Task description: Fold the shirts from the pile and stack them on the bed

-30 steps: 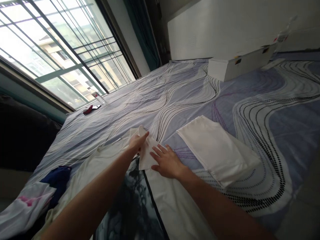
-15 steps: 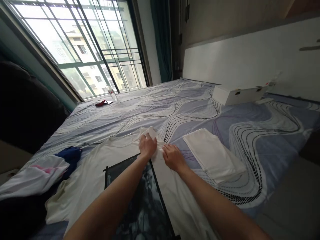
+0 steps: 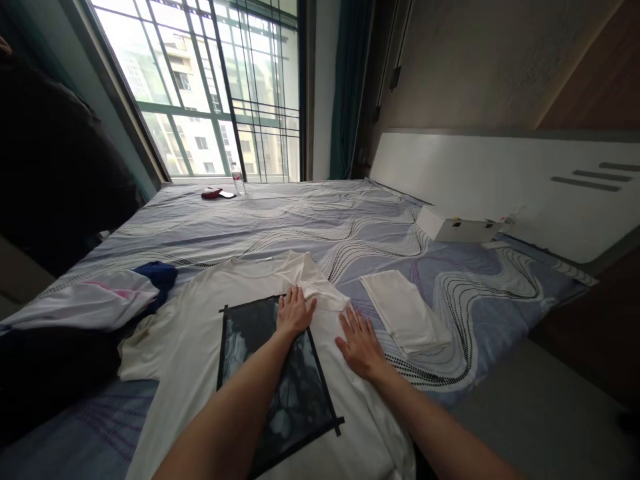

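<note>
A white T-shirt (image 3: 195,333) lies spread on the bed, collar toward the window, with a dark rectangular print (image 3: 295,393) on its front. My left hand (image 3: 295,311) rests flat on the print's upper right part, fingers stretched out. Beside it, my right hand (image 3: 361,343) lies with fingers apart on the shirt's right side, just below the sleeve. Neither hand grips anything. To the right of my right hand is a folded white garment (image 3: 405,310). My left forearm covers part of the print.
Left of the shirt lie a white garment with pink (image 3: 95,300) and dark blue cloth (image 3: 159,277). A white box (image 3: 450,225) stands near the headboard (image 3: 480,173). Toward the window are a clear bottle (image 3: 239,182) and a red item (image 3: 211,193). A large dark shape fills the left.
My left hand has come back from the shirt's shoulder onto the print. My right hand has moved lower along the shirt's side. The sleeve now lies flatter, and the view has turned.
</note>
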Demonstrator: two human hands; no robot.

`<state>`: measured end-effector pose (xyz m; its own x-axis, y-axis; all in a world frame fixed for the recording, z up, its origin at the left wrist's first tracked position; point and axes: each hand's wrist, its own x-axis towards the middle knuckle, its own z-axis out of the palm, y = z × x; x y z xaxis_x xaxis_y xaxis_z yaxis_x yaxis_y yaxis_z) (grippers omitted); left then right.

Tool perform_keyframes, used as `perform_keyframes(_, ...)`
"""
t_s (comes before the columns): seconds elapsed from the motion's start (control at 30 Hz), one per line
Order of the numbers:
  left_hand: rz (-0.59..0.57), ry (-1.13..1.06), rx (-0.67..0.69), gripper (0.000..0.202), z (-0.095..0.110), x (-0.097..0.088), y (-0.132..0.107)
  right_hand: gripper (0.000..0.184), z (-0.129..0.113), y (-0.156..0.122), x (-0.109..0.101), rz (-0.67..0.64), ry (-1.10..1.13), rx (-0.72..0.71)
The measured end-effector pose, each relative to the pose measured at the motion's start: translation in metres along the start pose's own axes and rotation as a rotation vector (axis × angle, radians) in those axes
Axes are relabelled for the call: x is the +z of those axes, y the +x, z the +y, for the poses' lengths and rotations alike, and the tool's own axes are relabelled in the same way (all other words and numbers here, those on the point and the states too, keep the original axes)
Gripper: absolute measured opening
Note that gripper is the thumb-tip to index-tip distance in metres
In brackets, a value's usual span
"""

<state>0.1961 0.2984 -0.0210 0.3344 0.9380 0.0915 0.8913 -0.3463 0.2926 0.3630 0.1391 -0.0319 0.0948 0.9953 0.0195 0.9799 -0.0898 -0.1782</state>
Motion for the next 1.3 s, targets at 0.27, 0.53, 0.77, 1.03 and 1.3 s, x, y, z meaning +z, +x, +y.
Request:
perform_keyframes(0.27, 0.040, 0.101, 0.042, 0.069, -0.005, -0.011, -0.075, 0.061, -0.005, -0.082, -0.005, 0.004, -0.062, 0.004)
perform_keyframes(0.53, 0.101, 0.193, -0.007, 0.061, -0.060, -0.046, -0.208, 0.085, 0.004, -0.159, -0.003, -0.029, -0.020, -0.229)
perform_keyframes(0.77, 0.133, 0.199, -0.172, 0.063, -0.117, -0.062, -0.320, 0.066, 0.032, -0.194, -0.004, -0.048, -0.139, 0.019)
perform_keyframes(1.03, 0.205, 0.068, -0.280, 0.057, -0.172, -0.080, -0.298, 0.064, -0.109, -0.127, -0.001, -0.007, -0.018, -0.195)
perform_keyframes(1.3, 0.345, -0.018, -0.559, 0.052, -0.226, -0.113, -0.192, 0.063, -0.191, -0.023, 0.014, -0.076, 0.085, -0.276)
